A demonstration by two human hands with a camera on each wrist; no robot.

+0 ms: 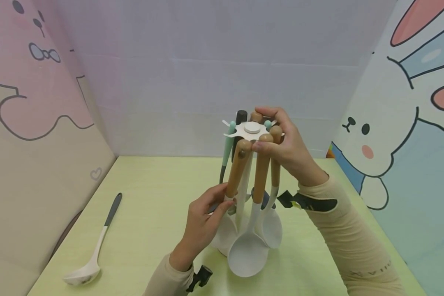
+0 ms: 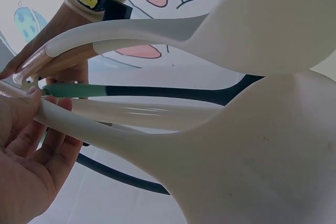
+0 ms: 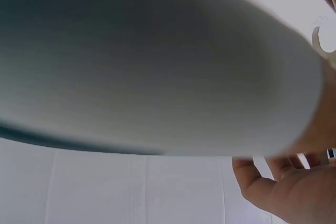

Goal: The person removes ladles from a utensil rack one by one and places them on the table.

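A white rotating utensil rack [image 1: 252, 128] stands on the table, hung round with several kitchen utensils. My left hand [image 1: 203, 218] pinches a wooden-handled white utensil [image 1: 237, 170] low on its handle, whose top end is at the rack's front hook. In the left wrist view this utensil's broad white head [image 2: 257, 150] fills the lower right. My right hand [image 1: 290, 146] grips the rack's top from the right, thumb across the top of the handle of a white ladle [image 1: 248, 255] and forefinger at a rear wooden handle [image 1: 256, 116]. A large pale blurred utensil [image 3: 157, 72] covers much of the right wrist view.
Another white ladle with a grey handle [image 1: 112, 209] lies on the table [image 1: 151, 176] at the left. Mint-handled [image 1: 227, 144] and black-handled [image 1: 241, 118] utensils hang at the rack's back left. Cartoon-printed panels [image 1: 403, 123] and a pale curtain [image 1: 192, 82] enclose the table.
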